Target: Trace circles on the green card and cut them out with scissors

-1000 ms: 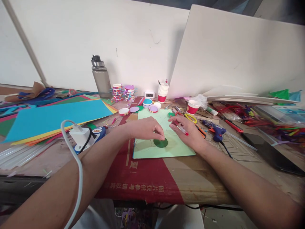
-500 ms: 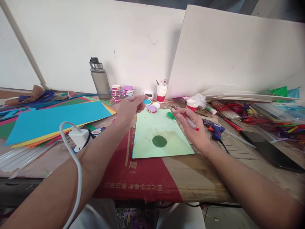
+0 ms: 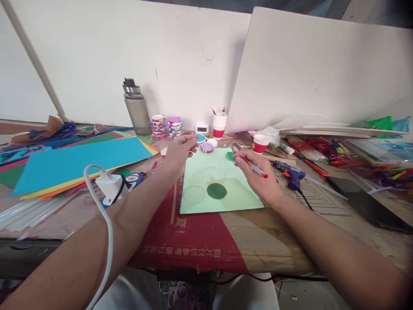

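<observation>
My right hand is closed around a red-ended pen, above the right edge of a pale green sheet. Just beyond its fingertips is a small bright green piece. My left hand hovers by the sheet's far left corner with thumb and fingers pinched together; anything between them is too small to make out. Several circle outlines are drawn on the sheet, and a dark green round shows on it. Small round drums with a blue top and a purple top stand past the far edge.
Colored paper sheets lie at left, near a white charger with its cable over my left forearm. A bottle, stacked cups and a single cup stand behind. At right are a glue gun and a black phone.
My left hand has dropped slightly and shifted a little left, uncovering the small clock's display. My right hand stays in nearly the same place, still holding the pen.
</observation>
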Demonstrator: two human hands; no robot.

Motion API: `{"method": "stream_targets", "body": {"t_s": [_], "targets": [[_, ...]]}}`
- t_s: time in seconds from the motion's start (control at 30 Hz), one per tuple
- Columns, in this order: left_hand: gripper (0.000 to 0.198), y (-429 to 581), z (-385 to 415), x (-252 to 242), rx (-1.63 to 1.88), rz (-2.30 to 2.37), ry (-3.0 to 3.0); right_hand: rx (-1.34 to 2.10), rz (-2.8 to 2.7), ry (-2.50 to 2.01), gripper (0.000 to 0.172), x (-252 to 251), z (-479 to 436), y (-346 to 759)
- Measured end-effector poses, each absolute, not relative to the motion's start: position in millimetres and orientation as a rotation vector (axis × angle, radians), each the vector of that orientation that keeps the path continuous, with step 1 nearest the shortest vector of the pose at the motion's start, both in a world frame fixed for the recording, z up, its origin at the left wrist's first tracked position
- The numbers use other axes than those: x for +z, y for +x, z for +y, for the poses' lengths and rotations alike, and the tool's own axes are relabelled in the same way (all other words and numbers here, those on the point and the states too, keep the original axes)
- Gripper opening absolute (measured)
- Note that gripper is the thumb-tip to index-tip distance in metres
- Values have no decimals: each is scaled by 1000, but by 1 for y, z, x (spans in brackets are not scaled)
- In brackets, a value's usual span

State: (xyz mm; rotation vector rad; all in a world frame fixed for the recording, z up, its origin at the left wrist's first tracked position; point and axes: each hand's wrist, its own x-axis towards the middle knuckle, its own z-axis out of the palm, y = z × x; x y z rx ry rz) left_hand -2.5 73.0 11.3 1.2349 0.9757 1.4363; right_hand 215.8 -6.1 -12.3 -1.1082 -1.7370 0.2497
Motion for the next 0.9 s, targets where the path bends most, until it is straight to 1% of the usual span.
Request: {"method": "stream_targets", "body": {"t_s": [0.47, 0.6, 0.9], "targets": [[14, 0, 68, 5, 1373, 1040, 1403, 146, -1730, -1097, 19, -11, 0, 228], [15, 0, 68, 4, 1368, 1041, 1405, 85, -1728, -1101, 18, -11, 4, 234], [18, -1, 67, 5, 1369, 1055, 1381, 82, -1797, -1086, 15, -10, -1, 228]]}}
